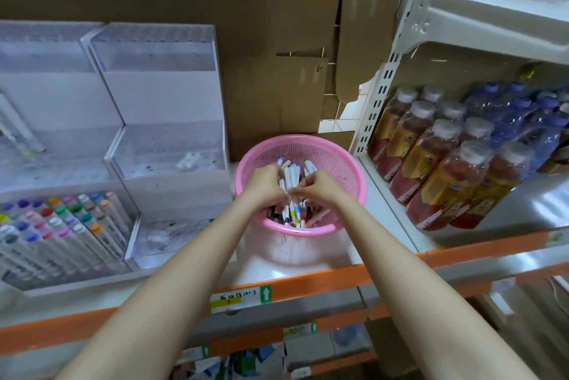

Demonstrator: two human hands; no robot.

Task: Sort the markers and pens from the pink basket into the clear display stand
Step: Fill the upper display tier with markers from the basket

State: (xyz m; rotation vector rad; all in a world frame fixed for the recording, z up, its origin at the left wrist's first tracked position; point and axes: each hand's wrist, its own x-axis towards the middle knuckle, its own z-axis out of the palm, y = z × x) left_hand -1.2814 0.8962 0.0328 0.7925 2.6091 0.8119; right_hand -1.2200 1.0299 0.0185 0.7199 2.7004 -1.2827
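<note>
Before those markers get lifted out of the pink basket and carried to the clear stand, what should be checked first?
1. Left hand grips the markers: ok, fingers curled round the bunch.
2. Right hand grips the same bunch: ok.
3. Number of markers held: cannot tell, the fingers hide it.
4. Pink basket standing upright: ok.
5. Room in the clear display stand: ok, the front compartment beside the basket looks nearly empty.
6. More room in the front left compartment: not ok, packed with stored markers.
</note>
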